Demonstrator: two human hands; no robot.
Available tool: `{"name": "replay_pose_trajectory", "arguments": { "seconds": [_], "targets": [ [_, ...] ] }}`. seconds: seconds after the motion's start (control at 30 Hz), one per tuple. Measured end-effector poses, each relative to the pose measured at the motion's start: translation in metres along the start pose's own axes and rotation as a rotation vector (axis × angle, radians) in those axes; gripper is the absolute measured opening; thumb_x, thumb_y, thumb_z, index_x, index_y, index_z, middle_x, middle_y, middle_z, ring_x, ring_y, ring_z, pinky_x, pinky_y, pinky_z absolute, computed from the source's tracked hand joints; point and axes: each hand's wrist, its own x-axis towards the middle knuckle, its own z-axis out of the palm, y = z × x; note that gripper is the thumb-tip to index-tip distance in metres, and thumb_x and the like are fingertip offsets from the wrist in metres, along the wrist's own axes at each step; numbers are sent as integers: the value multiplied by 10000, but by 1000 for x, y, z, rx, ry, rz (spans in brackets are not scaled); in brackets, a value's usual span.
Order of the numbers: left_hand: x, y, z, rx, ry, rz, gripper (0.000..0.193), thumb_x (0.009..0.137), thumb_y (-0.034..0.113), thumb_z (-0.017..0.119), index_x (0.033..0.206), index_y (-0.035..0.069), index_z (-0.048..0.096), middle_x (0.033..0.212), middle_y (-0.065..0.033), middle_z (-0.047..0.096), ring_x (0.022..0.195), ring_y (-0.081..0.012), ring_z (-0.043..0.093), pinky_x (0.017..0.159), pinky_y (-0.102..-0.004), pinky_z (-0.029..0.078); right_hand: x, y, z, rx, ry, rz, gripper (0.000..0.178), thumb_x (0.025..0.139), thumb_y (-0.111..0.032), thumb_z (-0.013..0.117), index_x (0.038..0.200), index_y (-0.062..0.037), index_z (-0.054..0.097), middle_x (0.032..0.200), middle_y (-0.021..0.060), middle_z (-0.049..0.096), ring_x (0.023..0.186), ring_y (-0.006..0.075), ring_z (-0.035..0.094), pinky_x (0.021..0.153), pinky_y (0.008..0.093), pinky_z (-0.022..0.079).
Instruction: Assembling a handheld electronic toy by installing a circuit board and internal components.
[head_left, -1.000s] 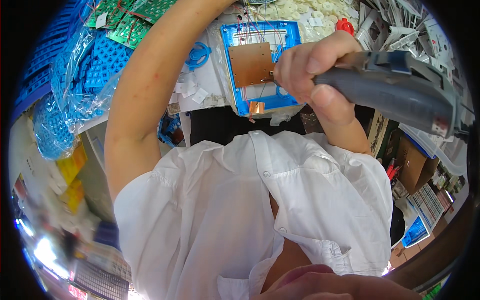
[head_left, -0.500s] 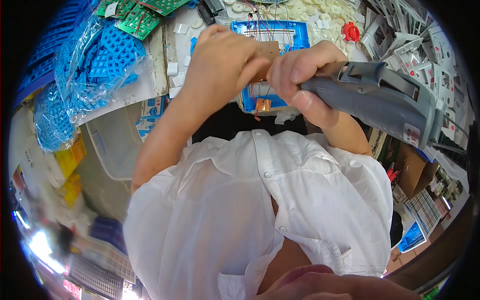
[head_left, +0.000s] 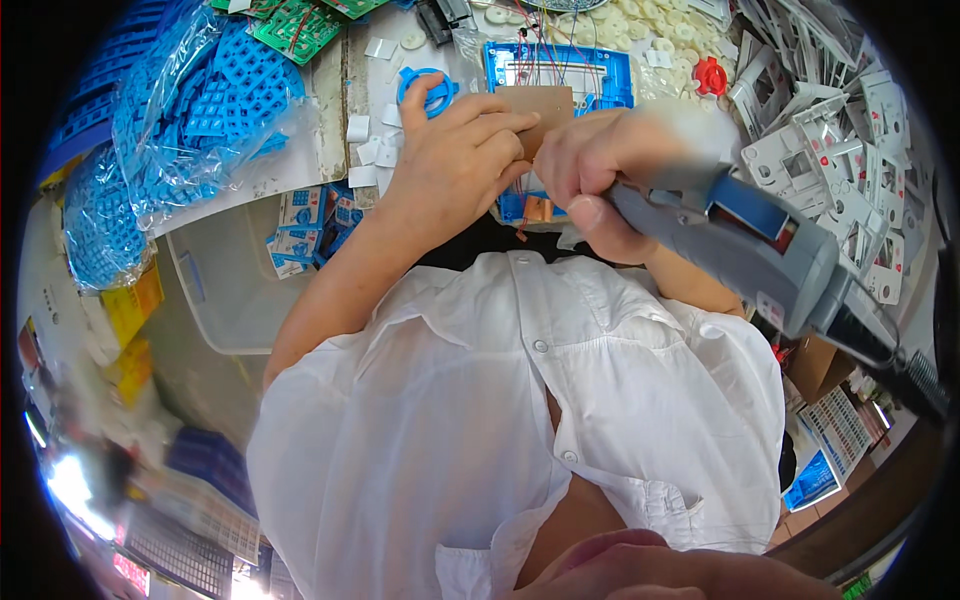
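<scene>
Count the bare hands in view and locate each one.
2: the left hand at the left side of the brown board, the right hand gripping the grey handheld tool.

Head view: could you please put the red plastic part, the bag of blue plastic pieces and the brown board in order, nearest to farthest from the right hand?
1. Brown board: right beside the right hand, on its upper left.
2. Red plastic part: upper right.
3. Bag of blue plastic pieces: far left, beyond the left hand.

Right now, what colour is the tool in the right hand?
The tool is mostly grey, in the head view.
</scene>
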Motion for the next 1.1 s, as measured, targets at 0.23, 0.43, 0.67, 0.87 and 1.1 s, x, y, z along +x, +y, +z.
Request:
{"name": "replay_pose_trajectory", "arguments": {
  "seconds": [0.23, 0.43, 0.67, 0.87, 1.1],
  "targets": [
    [3, 12, 8, -28, 117, -13, 167, 743, 205, 841, 841, 154, 716, 970, 70, 737, 1003, -148, 653, 1096, -583, 258, 17, -29, -12, 309, 156, -9, 285, 949, -266, 699, 1100, -128, 501, 649, -8, 505, 539, 137, 474, 541, 332, 420],
    [17, 17, 12, -60, 171, 31, 181, 729, 208, 850, 822, 160, 702, 884, 73, 708, 943, -139, 658, 1093, -557, 274, 8, -28, -18, 361, 117, -64, 274, 945, -155, 649, 1115, -59, 457, 711, 45, 543, 587, 139, 502, 584, 322, 440],
    [16, 14, 12, -78, 156, 71, 168, 774, 223, 831, 851, 150, 701, 903, 64, 723, 944, -157, 673, 1088, -559, 288, 3, -27, -22, 352, 118, 7, 305, 954, -268, 691, 1118, -133, 473, 675, -9, 506, 576, 141, 487, 579, 335, 421],
    [12, 5, 4, 43, 104, -31, 185, 801, 233, 820, 821, 124, 672, 998, 32, 746, 1023, -159, 673, 1094, -568, 279, 6, 1, -38, 271, 211, -35, 244, 980, -191, 617, 1132, -79, 463, 702, 27, 503, 618, 154, 478, 596, 342, 416],
    [4, 12, 8, 72, 54, -36, 238, 762, 244, 841, 798, 127, 637, 1056, 28, 741, 1068, -137, 659, 1108, -576, 246, 11, 22, -29, 160, 189, -37, 205, 978, -129, 623, 968, -74, 426, 658, 41, 499, 568, 129, 451, 546, 318, 407]
  ]
}}
